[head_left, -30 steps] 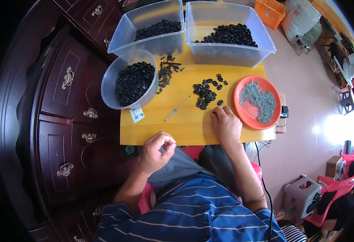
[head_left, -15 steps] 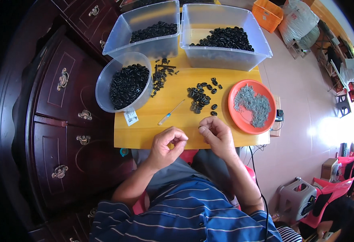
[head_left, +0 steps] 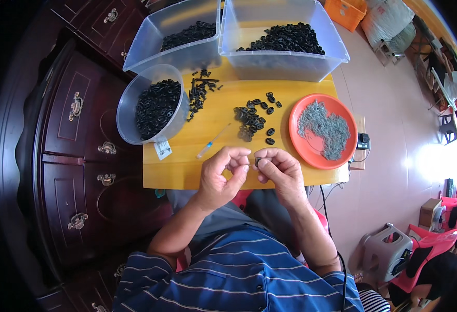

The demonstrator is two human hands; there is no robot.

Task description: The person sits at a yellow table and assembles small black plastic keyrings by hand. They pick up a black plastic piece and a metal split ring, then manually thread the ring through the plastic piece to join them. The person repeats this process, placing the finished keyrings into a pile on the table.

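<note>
Over the table's near edge, my right hand (head_left: 281,176) pinches a small black oval part (head_left: 258,162) between thumb and fingers. My left hand (head_left: 222,176) faces it, thumb and forefinger closed near a tiny thin piece that looks metallic; its exact kind is too small to make out. The fingertips of both hands almost meet at the black part. Beyond them lies a loose group of black two-holed oval parts (head_left: 252,119). To the right, a red-orange plate (head_left: 307,150) bears a heap of small silvery metal pieces (head_left: 333,130). A thin screwdriver (head_left: 207,146) with a blue-and-clear handle lies left of centre.
A round clear tub (head_left: 125,132) of black parts stands at left, with small black pieces (head_left: 198,96) beside it. Two clear bins (head_left: 285,68) (head_left: 174,58) with black parts stand at the back. Dark cabinets (head_left: 64,203) flank the left; a grey stool (head_left: 384,255) stands right.
My hands have come closer together, the left moving right toward the black part in my right hand. The view has shifted slightly, so the table things appear a little higher and further left.
</note>
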